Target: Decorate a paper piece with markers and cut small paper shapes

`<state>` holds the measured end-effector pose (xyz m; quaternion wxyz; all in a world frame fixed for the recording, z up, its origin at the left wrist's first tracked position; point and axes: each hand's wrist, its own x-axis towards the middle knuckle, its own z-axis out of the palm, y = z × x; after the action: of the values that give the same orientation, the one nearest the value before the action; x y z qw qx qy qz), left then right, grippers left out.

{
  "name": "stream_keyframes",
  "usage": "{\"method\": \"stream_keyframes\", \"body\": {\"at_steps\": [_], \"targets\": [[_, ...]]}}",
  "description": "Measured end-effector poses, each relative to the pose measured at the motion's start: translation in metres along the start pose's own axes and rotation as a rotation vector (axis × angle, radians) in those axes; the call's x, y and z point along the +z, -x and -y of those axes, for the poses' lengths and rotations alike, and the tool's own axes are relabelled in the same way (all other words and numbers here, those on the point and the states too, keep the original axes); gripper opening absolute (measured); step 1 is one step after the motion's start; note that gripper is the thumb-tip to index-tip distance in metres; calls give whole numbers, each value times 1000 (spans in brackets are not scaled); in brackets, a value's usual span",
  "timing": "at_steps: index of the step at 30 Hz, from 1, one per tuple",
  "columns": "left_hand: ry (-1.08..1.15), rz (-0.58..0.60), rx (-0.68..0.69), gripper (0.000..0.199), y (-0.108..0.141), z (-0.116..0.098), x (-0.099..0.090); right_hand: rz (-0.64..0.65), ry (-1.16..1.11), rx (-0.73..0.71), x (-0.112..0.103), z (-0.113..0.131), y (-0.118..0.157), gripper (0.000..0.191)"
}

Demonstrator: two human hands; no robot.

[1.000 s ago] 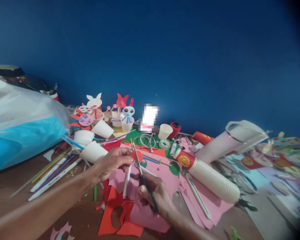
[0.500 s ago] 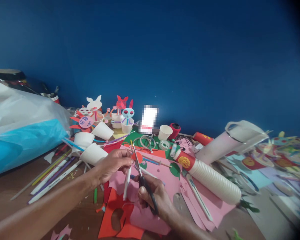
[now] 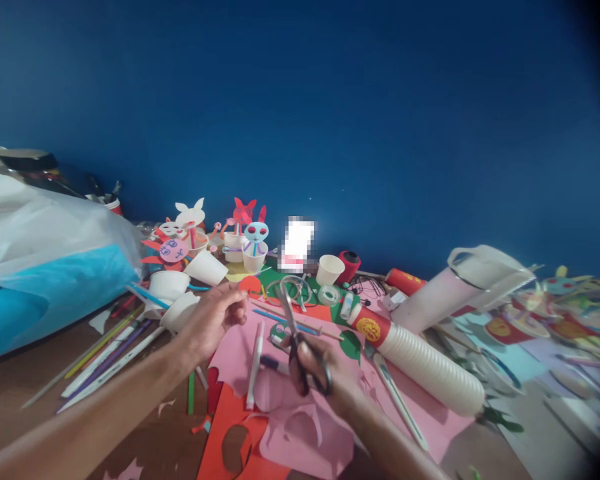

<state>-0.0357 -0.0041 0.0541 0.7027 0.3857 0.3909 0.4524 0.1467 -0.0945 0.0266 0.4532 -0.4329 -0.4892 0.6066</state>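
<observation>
My left hand (image 3: pixel 224 312) pinches a small round orange-red paper piece (image 3: pixel 251 286) at its fingertips, above the pink sheets. To its right, my right hand (image 3: pixel 316 365) is wrapped round the black handles of a pair of scissors (image 3: pixel 291 317), whose blades point up and away and are blurred. A white pen (image 3: pixel 255 367) lies on the pink paper (image 3: pixel 300 427) between the hands. Red-orange paper (image 3: pixel 237 443) with a hole cut in it lies nearer me.
A stack of paper cups (image 3: pixel 430 363) and a box cutter (image 3: pixel 399 400) lie on the right, near a white pitcher (image 3: pixel 440 293). Cups with paper animal figures (image 3: pixel 257 233) stand behind. Left are pens, sticks and a plastic bag (image 3: pixel 55 267).
My left hand has moved left and the orange-red piece has come up and away from the scissors. My right hand and the scissors have shifted right, apart from the left hand.
</observation>
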Motion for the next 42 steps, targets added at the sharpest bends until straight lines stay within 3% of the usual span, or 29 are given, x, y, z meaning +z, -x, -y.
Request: {"method": "stream_keyframes", "body": {"at_steps": [3,7,15,35,39,42], "targets": [[52,12,6,12,-1,-2,-1,-127,-130,-22,-19,6,-13,41],[49,44,-47,11,0,0,1,-165,-265,24,-29,1,-22,39],[57,27,-97,12,1,-1,4,-174,-285,85,-26,-16,-22,44],[50,36,-128,11,0,3,4,-148,-118,67,-25,-14,-19,48],[42,39,-126,11,0,3,4,-197,83,27,-35,3,-20,40],[41,49,-127,13,0,5,3,-291,523,98,-48,12,-20,45]]}}
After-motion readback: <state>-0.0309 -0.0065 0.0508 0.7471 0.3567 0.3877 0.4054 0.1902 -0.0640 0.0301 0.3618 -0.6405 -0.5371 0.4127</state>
